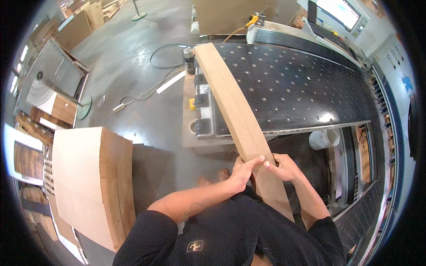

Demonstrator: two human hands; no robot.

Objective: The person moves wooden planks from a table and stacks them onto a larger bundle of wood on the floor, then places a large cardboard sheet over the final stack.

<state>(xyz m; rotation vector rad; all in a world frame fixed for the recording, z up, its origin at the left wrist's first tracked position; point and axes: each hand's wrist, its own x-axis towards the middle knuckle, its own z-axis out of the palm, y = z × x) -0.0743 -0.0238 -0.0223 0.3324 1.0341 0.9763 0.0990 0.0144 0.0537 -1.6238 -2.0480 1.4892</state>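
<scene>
A long narrow brown board (235,111) lies lengthwise across the left part of a black perforated machine table (293,84), its near end reaching down to my body. My left hand (243,170) grips the board's left edge near its lower part, thumb on top. On the board's right edge, my right hand (282,167) holds it at the same height. Both hands are closed on the board.
A tall stack of pale wood panels (91,181) stands at my left. Cables (164,55) and a small can (189,60) lie on the grey floor beyond. A control screen (339,13) sits at the far right. A white bucket (324,138) is under the table.
</scene>
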